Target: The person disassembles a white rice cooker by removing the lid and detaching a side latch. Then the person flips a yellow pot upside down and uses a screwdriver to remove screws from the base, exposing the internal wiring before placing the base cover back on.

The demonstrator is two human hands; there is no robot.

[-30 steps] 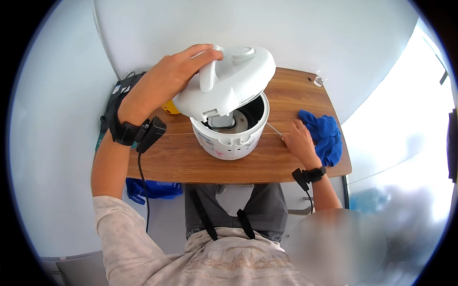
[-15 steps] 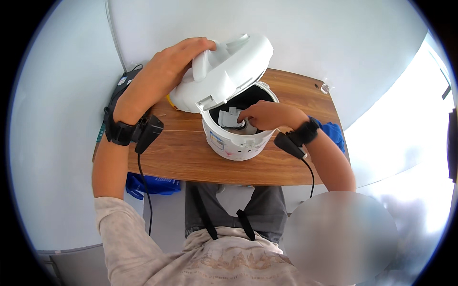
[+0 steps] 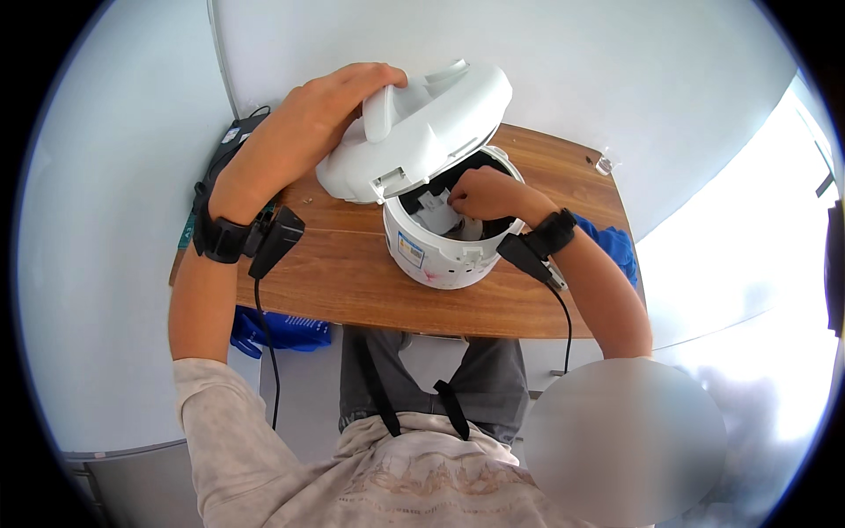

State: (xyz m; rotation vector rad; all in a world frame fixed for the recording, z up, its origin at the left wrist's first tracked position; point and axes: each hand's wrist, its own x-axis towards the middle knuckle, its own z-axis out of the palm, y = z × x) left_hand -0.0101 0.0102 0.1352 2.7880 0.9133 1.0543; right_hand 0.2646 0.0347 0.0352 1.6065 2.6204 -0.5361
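Note:
A white rice cooker (image 3: 449,271) with a dark interior stands on the wooden table. Tilted above its opening is the white lid (image 3: 444,132), whose handle my left hand (image 3: 334,101) grips at the upper left. My right hand (image 3: 493,192) reaches into the cooker, its fingers closed at the edge of a small white plastic piece (image 3: 433,211). Under that hand, a rounded pale item (image 3: 469,230) shows partly inside the pot. The lid and my right hand hide much of the interior.
The wooden table (image 3: 343,273) has a black bag (image 3: 231,145) at its left end. Blue cloth (image 3: 607,242) lies beyond my right wrist, and a small clear wrapper (image 3: 605,165) is at the far right corner. A blue bag (image 3: 286,333) sits below the front edge.
My right hand has shifted deeper and farther back in the cooker, and the white plastic piece has turned. The left hand still holds the lid up at nearly the same tilt.

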